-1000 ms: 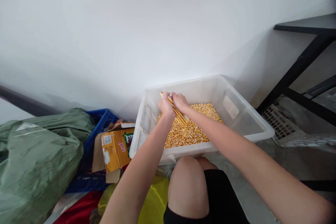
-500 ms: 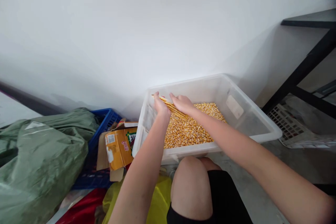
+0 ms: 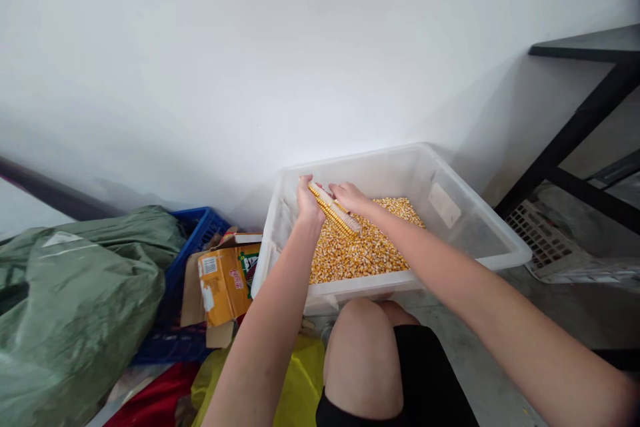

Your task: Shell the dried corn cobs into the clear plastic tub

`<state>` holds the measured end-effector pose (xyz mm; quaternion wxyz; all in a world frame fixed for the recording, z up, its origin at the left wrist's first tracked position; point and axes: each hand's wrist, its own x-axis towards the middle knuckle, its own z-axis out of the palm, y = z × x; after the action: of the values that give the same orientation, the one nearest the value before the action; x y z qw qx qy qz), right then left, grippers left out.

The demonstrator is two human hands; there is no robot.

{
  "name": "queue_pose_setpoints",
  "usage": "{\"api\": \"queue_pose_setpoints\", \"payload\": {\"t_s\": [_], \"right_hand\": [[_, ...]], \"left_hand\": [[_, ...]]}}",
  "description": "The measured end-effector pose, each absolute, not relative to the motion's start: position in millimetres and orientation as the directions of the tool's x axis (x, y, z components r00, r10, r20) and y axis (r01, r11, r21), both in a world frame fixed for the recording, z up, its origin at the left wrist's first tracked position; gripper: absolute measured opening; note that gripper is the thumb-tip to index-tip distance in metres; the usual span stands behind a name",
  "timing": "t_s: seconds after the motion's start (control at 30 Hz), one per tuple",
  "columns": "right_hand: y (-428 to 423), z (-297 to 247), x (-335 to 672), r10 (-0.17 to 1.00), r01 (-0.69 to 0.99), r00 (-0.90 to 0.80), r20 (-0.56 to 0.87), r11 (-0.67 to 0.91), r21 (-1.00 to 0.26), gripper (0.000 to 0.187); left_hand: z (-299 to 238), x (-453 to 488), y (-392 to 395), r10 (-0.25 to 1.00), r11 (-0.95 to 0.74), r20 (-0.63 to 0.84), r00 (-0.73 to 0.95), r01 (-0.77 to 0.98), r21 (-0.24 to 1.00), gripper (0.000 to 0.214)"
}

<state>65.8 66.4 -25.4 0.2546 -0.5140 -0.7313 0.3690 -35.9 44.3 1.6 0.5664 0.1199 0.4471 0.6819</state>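
The left hand (image 3: 309, 202) covers the upper end of the corn cob (image 3: 334, 210); whether the right hand (image 3: 351, 197) grips it cannot be told. The knee (image 3: 360, 347) hides part of the plastic bin (image 3: 500, 257). Print on the cardboard box (image 3: 223, 283) is too small to read. The green sack (image 3: 75, 293) runs off the left edge.

- I can pass freely over the kernels (image 3: 370, 253) through the tub's (image 3: 273, 260) open top; its clear walls fence the sides.
- The white wall (image 3: 250, 80) closes in just behind.
- A cardboard box (image 3: 223, 283) and blue crate (image 3: 195, 230) crowd my left; a black frame (image 3: 565, 140) stands right.
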Motion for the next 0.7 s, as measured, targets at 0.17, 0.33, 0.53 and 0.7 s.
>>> {"api": "queue_pose_setpoints", "payload": {"t_s": [0.17,0.33,0.53,0.7], "right_hand": [[92.6,-46.4,100.9,0.897,0.727,-0.270,-0.350,-0.048,-0.685,0.035],[95.0,-34.1,108.1,0.946,0.735,-0.264,-0.186,0.073,-0.674,0.044],[54.8,-9.9,53.4,0.971,0.681,-0.238,0.006,0.172,-0.712,0.085],[43.6,-6.5,49.6,0.938,0.703,-0.305,0.163,0.337,-0.626,0.085]], "left_hand": [[-4.5,-33.0,45.5,0.899,0.081,-0.308,-0.312,-0.573,0.816,0.038],[-11.0,-35.3,50.6,0.842,0.038,-0.305,-0.445,-0.515,0.856,0.041],[-8.8,-28.8,49.1,0.791,0.023,-0.334,-0.513,-0.520,0.854,0.034],[-4.6,-25.0,45.9,0.814,-0.023,-0.296,-0.500,-0.537,0.843,0.029]]}}
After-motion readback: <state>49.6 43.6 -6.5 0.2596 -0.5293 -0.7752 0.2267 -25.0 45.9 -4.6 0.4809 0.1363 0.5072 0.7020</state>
